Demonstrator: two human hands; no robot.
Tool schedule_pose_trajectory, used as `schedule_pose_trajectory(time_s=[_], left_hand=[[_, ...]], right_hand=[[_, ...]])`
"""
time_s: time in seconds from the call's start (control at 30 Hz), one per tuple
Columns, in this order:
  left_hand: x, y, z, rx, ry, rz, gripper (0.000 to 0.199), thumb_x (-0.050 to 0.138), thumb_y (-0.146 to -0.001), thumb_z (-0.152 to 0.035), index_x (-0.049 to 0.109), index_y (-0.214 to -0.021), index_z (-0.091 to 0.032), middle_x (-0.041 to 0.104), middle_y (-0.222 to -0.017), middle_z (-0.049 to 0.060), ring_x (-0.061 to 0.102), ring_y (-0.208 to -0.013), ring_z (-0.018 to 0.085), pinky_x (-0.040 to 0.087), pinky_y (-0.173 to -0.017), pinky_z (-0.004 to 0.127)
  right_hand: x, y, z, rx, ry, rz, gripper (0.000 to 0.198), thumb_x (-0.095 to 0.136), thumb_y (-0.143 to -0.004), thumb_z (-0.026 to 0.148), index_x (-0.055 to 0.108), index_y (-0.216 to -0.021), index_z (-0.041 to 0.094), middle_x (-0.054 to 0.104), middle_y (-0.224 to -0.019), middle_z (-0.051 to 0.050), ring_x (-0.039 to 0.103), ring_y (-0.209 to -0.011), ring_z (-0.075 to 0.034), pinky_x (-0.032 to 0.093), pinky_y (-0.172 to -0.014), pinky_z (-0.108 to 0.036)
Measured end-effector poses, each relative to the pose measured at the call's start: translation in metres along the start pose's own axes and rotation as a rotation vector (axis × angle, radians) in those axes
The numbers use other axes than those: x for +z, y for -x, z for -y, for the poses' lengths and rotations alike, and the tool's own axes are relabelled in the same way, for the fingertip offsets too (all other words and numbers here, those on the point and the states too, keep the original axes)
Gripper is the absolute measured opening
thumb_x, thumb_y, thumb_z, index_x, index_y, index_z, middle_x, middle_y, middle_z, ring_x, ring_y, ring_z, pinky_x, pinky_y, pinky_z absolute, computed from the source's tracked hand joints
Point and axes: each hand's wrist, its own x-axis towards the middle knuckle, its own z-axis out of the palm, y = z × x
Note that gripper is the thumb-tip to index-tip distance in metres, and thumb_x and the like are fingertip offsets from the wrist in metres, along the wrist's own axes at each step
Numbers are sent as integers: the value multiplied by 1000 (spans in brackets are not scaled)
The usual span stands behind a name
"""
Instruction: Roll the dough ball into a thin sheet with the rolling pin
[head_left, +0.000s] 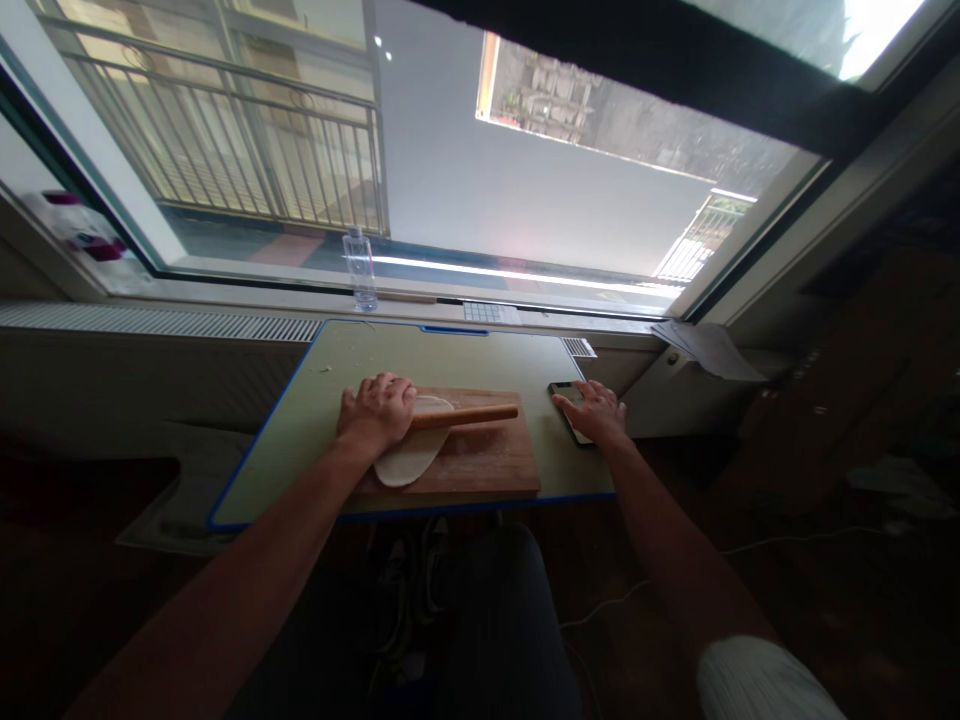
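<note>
My left hand is closed over the left end of a wooden rolling pin. Under the pin, a flat, pale sheet of dough lies on the left part of a wooden cutting board, which has flour smears on it. To the right of the board, my right hand rests over a dark-edged phone lying flat on the table. Its thumb and fingers are spread, reaching over the screen and hiding part of it.
The board sits on a small pale-green table with a blue rim; dough crumbs lie at its far left. A clear bottle stands on the windowsill. Papers hang over a ledge at right, and a white cable crosses the floor.
</note>
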Motion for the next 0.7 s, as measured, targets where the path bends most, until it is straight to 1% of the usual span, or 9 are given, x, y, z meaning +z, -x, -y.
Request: schedule_pose_trajectory(time_s=[0.17,0.3,0.5,0.7], left_hand=[[2,-1,1,3,-10,-4,49,32,-108,-45,70,-134,-32,63,-152,10,55,-135,33,39,-115,57],[3,-1,2,11,-11,-13,49,32,-108,-45,71,-133,-30,64,-151,10,56,-133,34,41,-114,57],[0,-1,0,-3,-7,0,49,32,-108,-45,71,-134,-33,63,-153,9,56,-135,33,40,-115,57],[0,0,0,4,3,-9,48,33,-108,-44,71,-135,-31,64,-150,10,56,-134,33,40,-115,58]], right_hand=[[1,0,-5,6,14,14,71,55,-98,76,59,-154,32,43,-170,-9,36,-156,-35,27,-126,-66],[1,0,-3,-6,19,-9,68,55,-98,75,61,-151,33,45,-169,-9,38,-154,-35,28,-125,-65],[3,1,-1,-14,20,-26,65,56,-98,75,66,-145,32,48,-165,-10,40,-152,-35,30,-124,-64],[3,1,-2,-9,16,-17,64,57,-97,76,67,-145,33,48,-166,-9,40,-152,-36,28,-125,-64]])
